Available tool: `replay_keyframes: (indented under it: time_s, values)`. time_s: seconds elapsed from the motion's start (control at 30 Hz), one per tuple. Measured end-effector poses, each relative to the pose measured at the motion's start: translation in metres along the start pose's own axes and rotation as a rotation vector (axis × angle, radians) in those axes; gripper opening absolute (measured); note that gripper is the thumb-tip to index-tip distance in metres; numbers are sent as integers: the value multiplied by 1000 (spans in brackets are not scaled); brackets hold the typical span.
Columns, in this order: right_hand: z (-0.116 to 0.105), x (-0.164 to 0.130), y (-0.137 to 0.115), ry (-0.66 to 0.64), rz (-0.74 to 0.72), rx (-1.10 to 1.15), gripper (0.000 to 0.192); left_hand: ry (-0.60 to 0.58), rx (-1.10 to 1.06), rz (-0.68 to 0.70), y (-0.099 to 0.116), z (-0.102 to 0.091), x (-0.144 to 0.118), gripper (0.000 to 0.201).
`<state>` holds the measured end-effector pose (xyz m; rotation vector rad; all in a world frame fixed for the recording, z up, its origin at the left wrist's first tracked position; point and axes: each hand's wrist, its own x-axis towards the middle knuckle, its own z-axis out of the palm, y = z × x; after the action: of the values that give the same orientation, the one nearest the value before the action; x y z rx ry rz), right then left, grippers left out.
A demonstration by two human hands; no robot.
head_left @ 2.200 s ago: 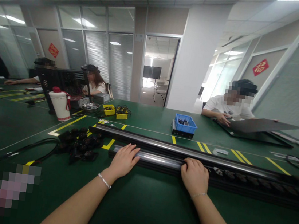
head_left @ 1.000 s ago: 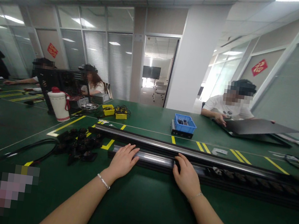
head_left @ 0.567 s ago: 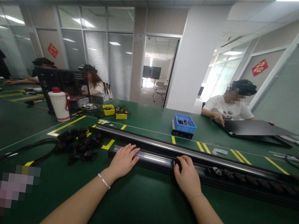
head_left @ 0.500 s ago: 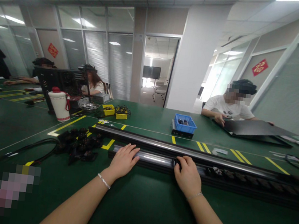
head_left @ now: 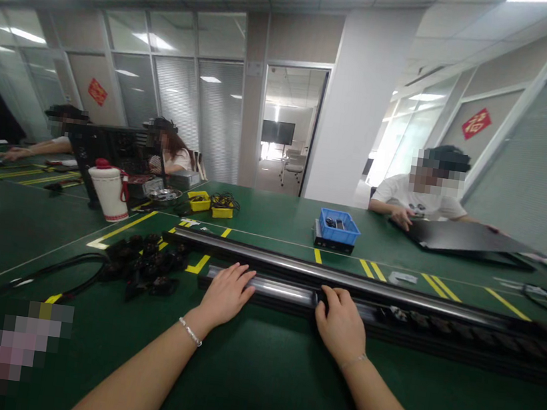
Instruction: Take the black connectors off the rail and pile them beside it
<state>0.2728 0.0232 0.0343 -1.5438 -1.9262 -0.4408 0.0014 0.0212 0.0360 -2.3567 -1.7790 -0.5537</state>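
Across the green table in front of me lies a long black rail with a shiny metal channel (head_left: 287, 292). My left hand (head_left: 226, 293) rests on the rail's left end, fingers spread. On the same rail, further right, my right hand (head_left: 341, 323) has its fingers curled over a small black part (head_left: 316, 297), mostly hidden beneath them. To the right of that hand a row of dark parts (head_left: 444, 325) sits along the channel. A second long black rail (head_left: 295, 268) with a metal strip lies just behind.
At left are a pile of black parts (head_left: 145, 262), a black cable (head_left: 85, 255) and a white tumbler (head_left: 109, 193). Beyond the rails stand a blue bin (head_left: 338, 228) and yellow bins (head_left: 223, 212). A co-worker at right holds a black panel (head_left: 471, 238).
My right hand has slid slightly left along the rail with the small black part. My left hand stays in place. The co-worker at far left has shifted left.
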Motion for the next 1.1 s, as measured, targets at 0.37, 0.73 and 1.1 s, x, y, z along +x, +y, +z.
replay_keyframes:
  time_s: [0.37, 0.73, 1.1]
  values:
    - [-8, -3, -10, -52, -102, 119, 30, 6, 0, -5, 0, 1, 0, 45]
    - [-5, -3, -12, -57, -102, 113, 32, 2, 8, -3, -1, 1, -1, 45]
    - [-3, -5, -13, -126, -222, 275, 43, 19, 10, 3, 0, 1, -1, 45]
